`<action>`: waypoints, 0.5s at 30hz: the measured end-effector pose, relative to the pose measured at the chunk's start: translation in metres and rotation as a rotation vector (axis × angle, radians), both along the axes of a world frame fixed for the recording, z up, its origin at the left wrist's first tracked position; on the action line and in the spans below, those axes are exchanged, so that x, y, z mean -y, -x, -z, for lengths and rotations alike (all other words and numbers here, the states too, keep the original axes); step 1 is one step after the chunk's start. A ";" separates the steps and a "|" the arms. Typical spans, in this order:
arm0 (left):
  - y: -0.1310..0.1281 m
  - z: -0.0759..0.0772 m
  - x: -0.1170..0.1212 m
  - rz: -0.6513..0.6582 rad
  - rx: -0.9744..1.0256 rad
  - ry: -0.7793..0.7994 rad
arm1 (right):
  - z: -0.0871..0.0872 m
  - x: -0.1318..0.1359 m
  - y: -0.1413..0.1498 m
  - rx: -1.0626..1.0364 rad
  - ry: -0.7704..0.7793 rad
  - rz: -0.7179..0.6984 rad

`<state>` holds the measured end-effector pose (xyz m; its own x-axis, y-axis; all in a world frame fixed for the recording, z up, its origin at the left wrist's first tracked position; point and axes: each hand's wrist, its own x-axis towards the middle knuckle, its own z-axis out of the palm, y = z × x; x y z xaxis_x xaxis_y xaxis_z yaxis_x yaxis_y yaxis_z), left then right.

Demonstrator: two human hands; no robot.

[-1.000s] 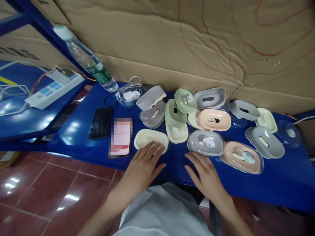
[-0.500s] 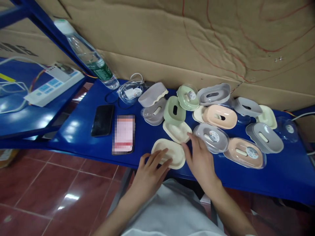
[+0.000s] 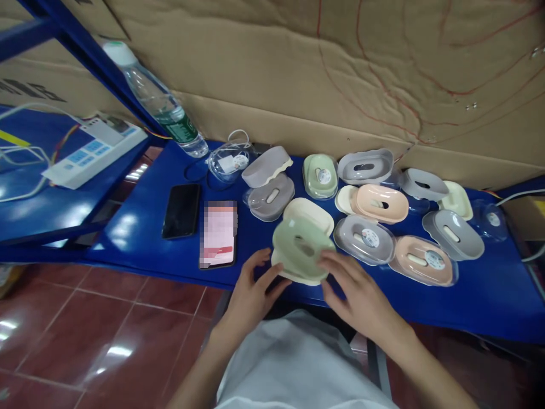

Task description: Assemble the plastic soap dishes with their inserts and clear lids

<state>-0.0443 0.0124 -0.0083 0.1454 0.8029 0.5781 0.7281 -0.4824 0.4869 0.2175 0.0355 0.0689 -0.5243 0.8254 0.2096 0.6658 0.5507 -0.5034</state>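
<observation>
A pale green soap dish (image 3: 298,244) with a slot in its middle is tilted over a cream soap dish tray (image 3: 300,276) near the table's front edge. My right hand (image 3: 351,275) grips the green dish by its right end, fingers curled over the rim. At the left end of the cream tray, my left hand (image 3: 258,284) has its curved fingertips against the rim. Just behind lies another cream tray (image 3: 313,211), partly covered by the green dish. A boxed green soap dish (image 3: 320,176) with a round label stands further back.
Grey soap dishes (image 3: 272,196) and peach ones (image 3: 383,203) spread across the blue table (image 3: 140,227). To the left lie a black phone (image 3: 181,211) and a lit phone (image 3: 218,233). A water bottle (image 3: 164,108) leans behind them. Cardboard (image 3: 272,74) backs the table.
My right hand has lifted the green dish from its place behind and brought it forward over the front cream tray. My left hand has shifted from inside that tray to its left edge.
</observation>
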 end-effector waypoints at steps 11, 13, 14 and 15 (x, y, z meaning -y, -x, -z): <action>0.016 -0.027 -0.009 0.244 -0.110 0.173 | 0.041 0.004 -0.014 0.205 -0.175 -0.050; 0.022 -0.039 -0.018 0.204 -0.118 0.184 | 0.044 0.006 -0.019 0.188 -0.189 -0.043; 0.024 -0.045 -0.027 0.140 -0.127 0.166 | 0.047 0.008 -0.021 0.178 -0.190 -0.037; 0.026 -0.050 -0.039 0.041 -0.143 0.139 | 0.049 0.009 -0.023 0.170 -0.187 -0.033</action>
<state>-0.0702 0.0516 0.0418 0.2527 0.8651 0.4333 0.7757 -0.4488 0.4438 0.2408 0.0264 0.0197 -0.5909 0.7625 0.2634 0.7126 0.6464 -0.2728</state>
